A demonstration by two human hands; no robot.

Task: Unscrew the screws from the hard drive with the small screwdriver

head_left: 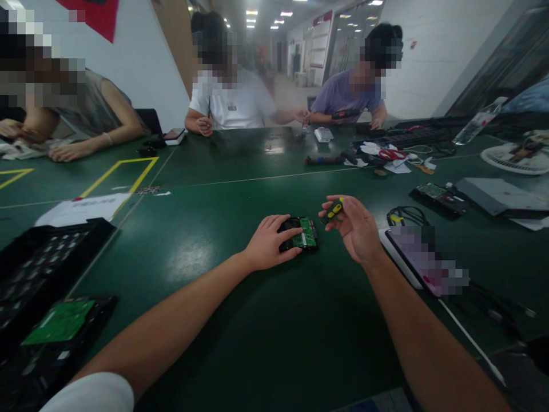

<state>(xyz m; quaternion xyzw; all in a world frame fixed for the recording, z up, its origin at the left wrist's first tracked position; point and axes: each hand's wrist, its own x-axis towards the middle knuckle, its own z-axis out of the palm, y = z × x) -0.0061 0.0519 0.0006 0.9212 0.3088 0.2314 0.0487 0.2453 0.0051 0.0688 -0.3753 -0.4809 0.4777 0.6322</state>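
Note:
A small hard drive with a green circuit board on top lies on the green table in front of me. My left hand rests on its left side, fingers curled over the edge, holding it down. My right hand hovers just right of the drive, closed around a black and yellow screwdriver whose tip points toward the drive.
A black tray and another drive with a green board sit at the left. A phone lies right of my hand. Cables, circuit boards, a grey box and tools fill the right. Three people sit across the table.

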